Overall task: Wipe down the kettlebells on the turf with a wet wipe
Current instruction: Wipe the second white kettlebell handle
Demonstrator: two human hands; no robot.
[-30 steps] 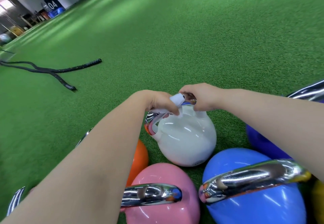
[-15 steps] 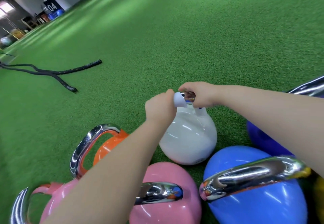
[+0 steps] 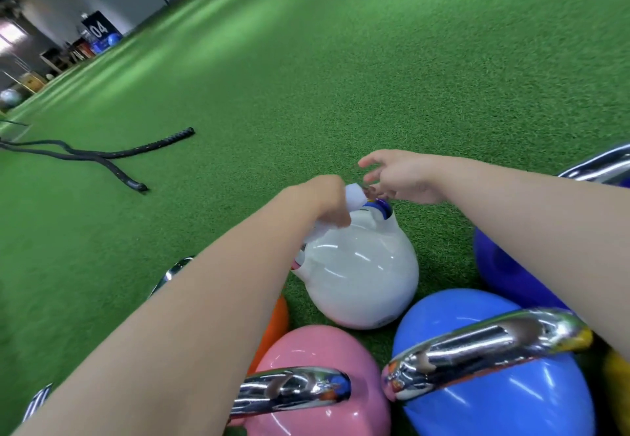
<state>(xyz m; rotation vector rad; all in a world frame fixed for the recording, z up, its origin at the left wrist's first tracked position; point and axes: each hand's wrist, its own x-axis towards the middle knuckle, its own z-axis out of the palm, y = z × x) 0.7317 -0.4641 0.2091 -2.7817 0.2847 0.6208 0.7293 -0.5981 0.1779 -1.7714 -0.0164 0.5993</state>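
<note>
Head view: left hand [image 3: 322, 202] pinches the wipe [image 3: 354, 194] on the white kettlebell [image 3: 358, 272]'s handle; right hand [image 3: 399, 179] hovers, grip spread. Next likely: steady it, rub on.

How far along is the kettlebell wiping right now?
In hand: the left hand grips the wipe at the white kettlebell's handle, while the right hand hovers open above it. Nothing shows which bells are already wiped. Possibly left: the pink, light blue, orange and dark blue ones nearby.
</note>
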